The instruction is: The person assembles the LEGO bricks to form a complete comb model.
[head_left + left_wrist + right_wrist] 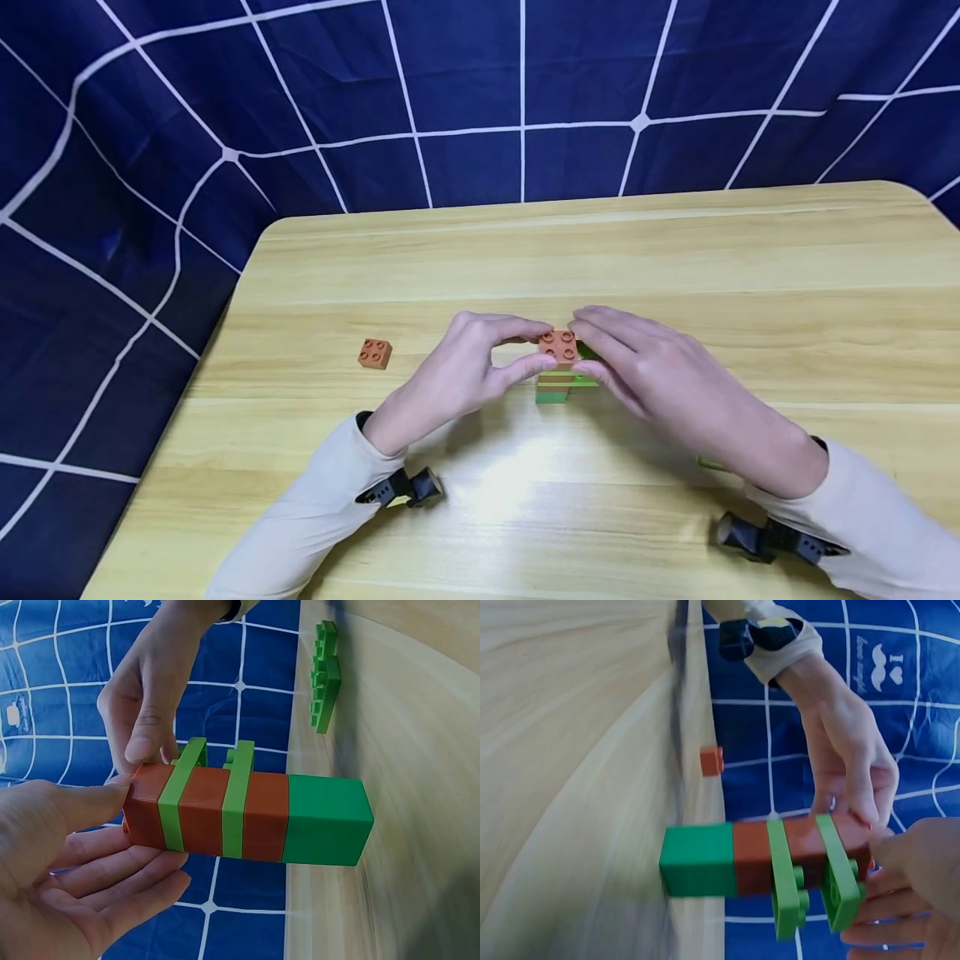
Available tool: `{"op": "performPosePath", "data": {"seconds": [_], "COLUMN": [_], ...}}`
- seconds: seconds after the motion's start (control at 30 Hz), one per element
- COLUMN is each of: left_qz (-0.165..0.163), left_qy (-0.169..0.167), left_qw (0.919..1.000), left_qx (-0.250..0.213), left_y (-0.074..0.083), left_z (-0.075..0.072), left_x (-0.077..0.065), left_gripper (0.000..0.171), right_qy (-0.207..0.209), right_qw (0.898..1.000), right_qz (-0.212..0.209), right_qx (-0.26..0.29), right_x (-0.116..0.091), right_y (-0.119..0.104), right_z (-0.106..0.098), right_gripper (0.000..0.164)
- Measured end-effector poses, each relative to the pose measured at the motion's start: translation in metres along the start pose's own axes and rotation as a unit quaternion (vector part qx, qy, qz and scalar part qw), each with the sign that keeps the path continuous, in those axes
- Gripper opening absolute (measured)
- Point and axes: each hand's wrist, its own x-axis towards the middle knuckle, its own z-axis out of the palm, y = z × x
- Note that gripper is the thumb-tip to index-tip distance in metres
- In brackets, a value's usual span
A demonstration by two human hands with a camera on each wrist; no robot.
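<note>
A tower of toy building bricks (202, 814) stands upright on the table. It has a dark green brick (326, 819) at the bottom and orange-brown bricks above, with two light green plates (784, 881) between them that jut out to the right. My left hand (472, 358) pinches the top orange-brown brick (558, 346) from the left, thumb in front and index finger behind. From the other side, my right hand (652, 358) pinches the same brick at its right edge. Its fingers cover part of the plates in the head view.
A loose orange-brown brick (375, 353) lies on the wooden table (450, 267), left of the tower. Light green studded pieces (325, 679) lie to the right, mostly hidden under my right forearm in the head view. A dark blue cloth (465, 83) with white lines hangs behind the table.
</note>
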Motion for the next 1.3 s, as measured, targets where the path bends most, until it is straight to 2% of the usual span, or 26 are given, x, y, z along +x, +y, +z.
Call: {"op": "performPosePath", "data": {"seconds": [0.13,0.27,0.3,0.37,0.6,0.73,0.77,0.8,0.97,1.0,1.03,1.3], "left_qz": [-0.006,-0.007,-0.007,-0.007,-0.012,-0.010,-0.009,-0.007,-0.006,-0.006,-0.007,-0.003], "left_qy": [-0.009,-0.013,-0.014,-0.014,-0.014,-0.012,-0.012,-0.013,-0.015,-0.016,-0.017,-0.014], "left_qw": [0.9999,0.9999,0.9999,0.9998,0.9998,0.9999,0.9999,0.9999,0.9998,0.9997,0.9997,0.9997], "left_qx": [0.003,0.006,0.007,0.008,0.005,-0.003,-0.004,-0.005,-0.013,-0.015,-0.018,-0.021], "left_y": [0.000,0.001,0.001,0.001,0.001,0.002,0.003,0.003,0.004,0.003,0.003,0.004], "left_z": [0.000,-0.001,-0.001,-0.001,-0.001,0.000,0.000,0.000,0.000,0.001,0.001,0.002], "left_x": [0.000,0.001,0.001,0.000,0.001,0.000,0.000,0.000,-0.001,-0.001,-0.001,-0.002], "left_gripper": [0.033,0.033,0.033,0.033,0.033,0.033,0.034,0.034,0.035,0.035,0.035,0.036], "right_qy": [0.001,-0.014,-0.019,-0.028,-0.044,-0.070,-0.079,-0.087,-0.107,-0.107,-0.107,-0.109], "right_qw": [1.000,0.999,0.999,0.999,0.998,0.997,0.997,0.996,0.994,0.994,0.994,0.993], "right_qz": [0.012,0.024,0.027,0.035,0.042,0.024,0.020,0.018,0.024,0.027,0.028,0.032], "right_qx": [-0.013,-0.025,-0.026,-0.028,-0.022,-0.013,-0.013,-0.012,-0.016,-0.017,-0.020,-0.038], "right_x": [-0.011,-0.028,-0.032,-0.041,-0.068,-0.080,-0.082,-0.085,-0.092,-0.093,-0.094,-0.098], "right_y": [0.011,0.023,0.025,0.028,0.033,0.034,0.034,0.034,0.035,0.035,0.036,0.043], "right_z": [-0.007,-0.013,-0.014,-0.014,-0.009,-0.006,-0.006,-0.005,-0.003,-0.003,-0.002,0.002], "right_gripper": [0.061,0.026,0.028,0.045,0.050,0.045,0.033,0.032,0.038,0.050,0.052,0.053]}}
